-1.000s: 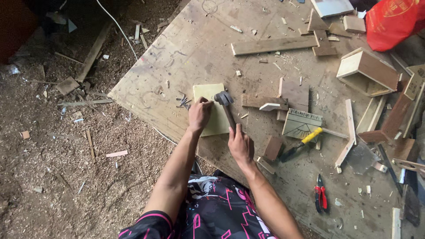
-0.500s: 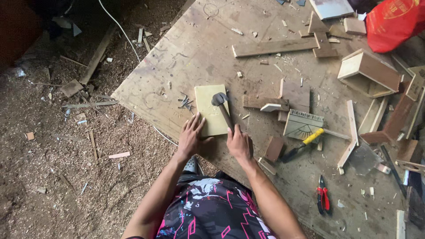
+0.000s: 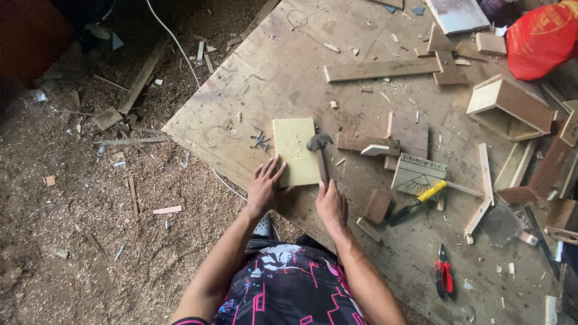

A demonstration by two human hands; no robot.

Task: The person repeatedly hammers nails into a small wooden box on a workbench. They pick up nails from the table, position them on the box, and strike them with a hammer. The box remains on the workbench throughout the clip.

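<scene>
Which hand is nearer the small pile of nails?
Left. The left hand rests on the pale board's near-left edge, just below the nails; the right hand grips the hammer handle, farther right.

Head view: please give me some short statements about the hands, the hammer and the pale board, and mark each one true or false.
1. The right hand holds the hammer by its handle. True.
2. The hammer head rests at the right edge of the pale board. True.
3. The left hand holds the red pliers. False: it lies flat at the lower left corner of the pale board; the pliers lie apart, to the right on the plywood sheet.
4. A small heap of nails lies just left of the pale board. True.
5. The pale board stands upright on its edge. False: it lies flat on the plywood sheet.
</scene>
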